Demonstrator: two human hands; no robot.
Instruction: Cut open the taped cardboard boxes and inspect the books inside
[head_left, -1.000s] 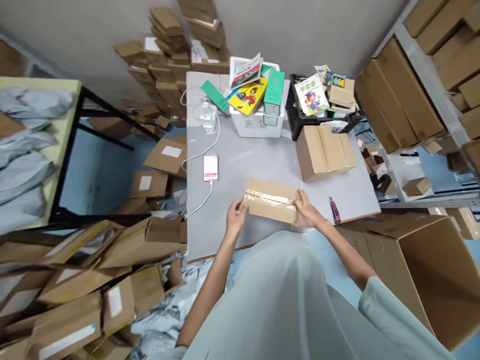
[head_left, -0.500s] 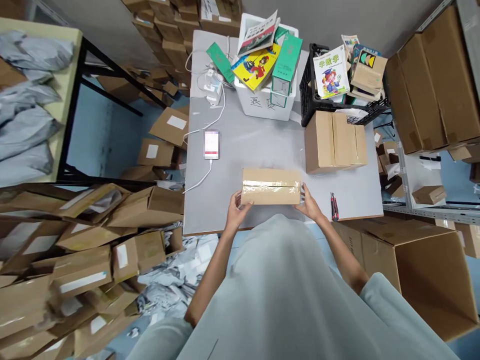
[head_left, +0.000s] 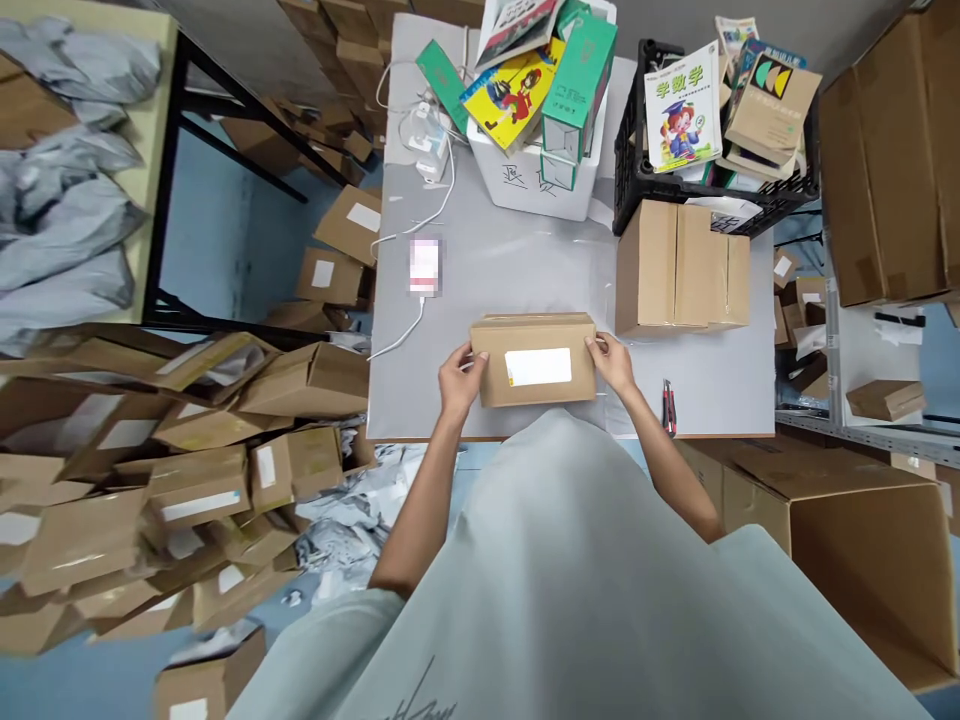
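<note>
Cardboard in hand: holding a labelled carton near the front edge of the bench, clamped at its ends between left hand and right hand. Apparently at the orienting step; calls next for an even, two-handed grip.

A plain grey wall shows in patches along the top of the frame. Pale blue floor appears at left of the frame and again in the lower left corner. A grey-topped table fills the upper middle. At upper left, a cream-topped bench has a black frame with 2 slanting bars. A grey metal shelf unit stands at right. The light is even.
</note>
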